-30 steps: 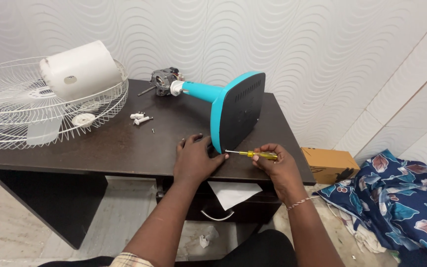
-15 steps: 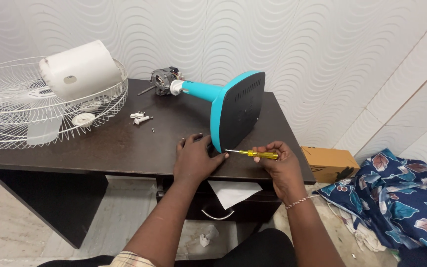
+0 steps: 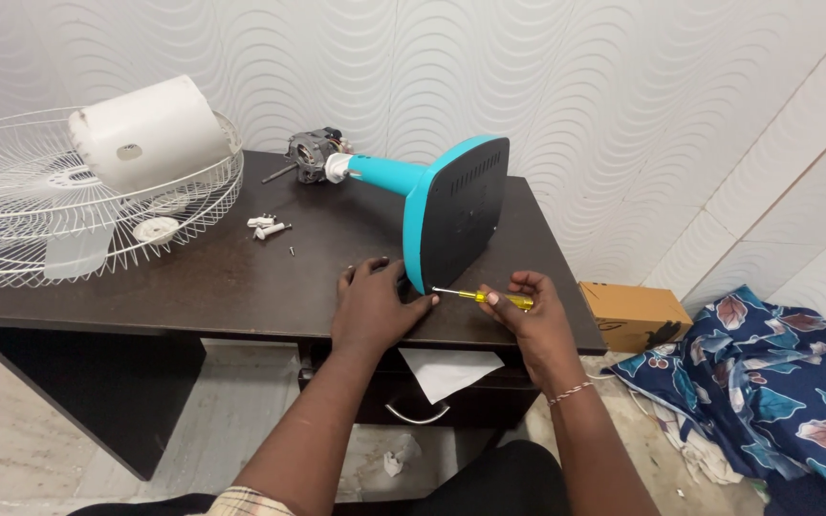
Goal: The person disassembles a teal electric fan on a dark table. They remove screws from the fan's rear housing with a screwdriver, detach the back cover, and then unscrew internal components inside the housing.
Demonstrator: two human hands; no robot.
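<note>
While the left hand (image 3: 372, 308) pressed flat beside the tipped-over blue plastic fan base (image 3: 453, 212), the right hand (image 3: 531, 313) pinched the thin yellow-handled screwdriver (image 3: 483, 297) — probably light and stiff, best gripped by its handle — tip touching the base.

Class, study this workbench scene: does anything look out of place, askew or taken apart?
Yes. The teal fan stand lies on its side on the dark desk, its bare motor exposed. The white wire guard overhangs the desk's left edge. Loose screws lie scattered, and crumpled paper litters the floor.
</note>
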